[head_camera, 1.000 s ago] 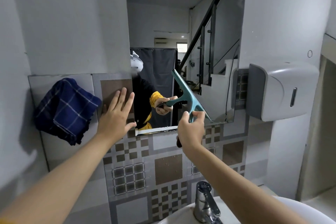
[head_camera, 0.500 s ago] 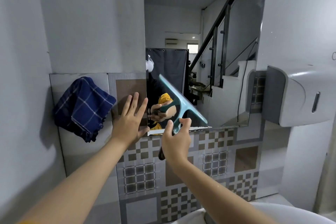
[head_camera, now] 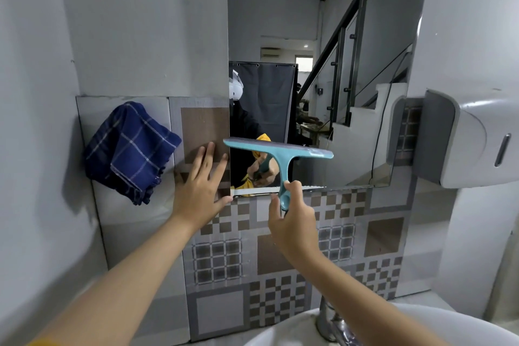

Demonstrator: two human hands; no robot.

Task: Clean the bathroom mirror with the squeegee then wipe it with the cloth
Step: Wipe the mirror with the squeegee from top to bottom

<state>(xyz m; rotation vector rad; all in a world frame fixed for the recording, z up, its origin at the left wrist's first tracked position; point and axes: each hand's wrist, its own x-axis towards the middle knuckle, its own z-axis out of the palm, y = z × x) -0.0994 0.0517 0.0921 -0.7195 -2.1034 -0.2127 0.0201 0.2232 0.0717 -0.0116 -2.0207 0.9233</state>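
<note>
**Inspector:** Start with the hands.

**Onlooker:** The right hand (head_camera: pixel 292 222) is closed round the lower handle of the teal plastic T-shaped squeegee (head_camera: pixel 279 159). Its blade lies nearly level across the lower left part of the frameless rectangular wall mirror (head_camera: pixel 351 64); whether the edge bears on the glass, I cannot tell. The left hand (head_camera: pixel 200 191) holds nothing. It lies flat, fingers spread, on the brown and grey patterned wall tiles (head_camera: pixel 219 258) just beside the mirror's left edge, apparently as a brace.

**Inspector:** Which step is this?

**Onlooker:** The squeegee step, I judge, working low on the mirror. The cloth has not been taken up.

**Inspector:** What does the next move need?

**Onlooker:** Even pressure along the whole blade, drawn straight to the bottom edge, then on to any unswept part. The glass further right and above appears to remain.

**Inspector:** Condition of the mirror?

**Onlooker:** Reflection clear; no streaks or drops that I can make out from here.

**Inspector:** And the cloth?

**Onlooker:** The navy blue checked cloth (head_camera: pixel 129 149) hangs bunched on the wall, left of the left hand, within easy reach.
</note>
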